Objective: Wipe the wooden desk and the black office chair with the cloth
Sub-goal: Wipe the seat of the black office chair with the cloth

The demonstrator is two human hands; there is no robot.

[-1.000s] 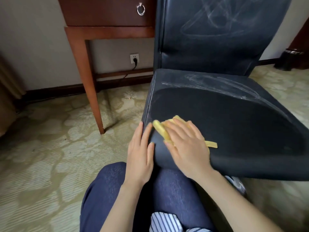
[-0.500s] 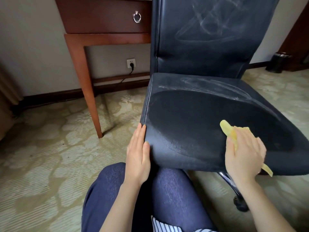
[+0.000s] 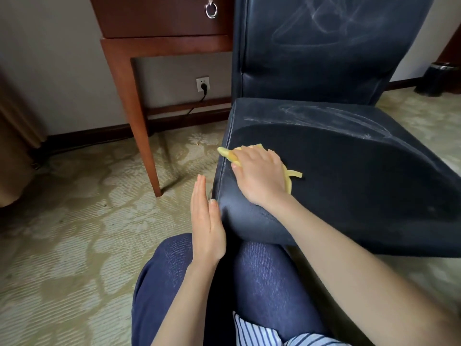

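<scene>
Right hand [image 3: 259, 176] is palm-down on the yellow cloth [image 3: 225, 153], pressing it flat onto the chair [image 3: 349, 186] seat. The fingers are laid over the cloth rather than bunched round it. The cloth sits at the seat's 9 o'clock edge, right by the side seam. One end pokes out past the fingertips and a couple of strips stick out from under the wrist side toward 3 o'clock.

Left hand [image 3: 207, 221] holds nothing. Its fingers are straight and pressed together, pointing to 12 o'clock, and the thumb tip touches the seat's front corner at about 7 o'clock.

The near half of the seat looks dark and even. There are pale streaky smears across the far strip and more swirls on the backrest [image 3: 324, 46].

The desk [image 3: 162, 46] is at 11 o'clock from the chair, just beside the backrest. It's reddish wood with a drawer that has a ring pull [image 3: 211, 10]. One leg [image 3: 142, 121] stands on the patterned carpet [image 3: 74, 233]. Under it there's a wall socket [image 3: 202, 84] with a black plug in it.

Way off at 2 o'clock there's a dark round thing [image 3: 436, 78] on the floor, maybe a bin, too small to be sure. The person's knees in blue jeans [image 3: 262, 283] are at 6 o'clock, tucked against the seat front.
</scene>
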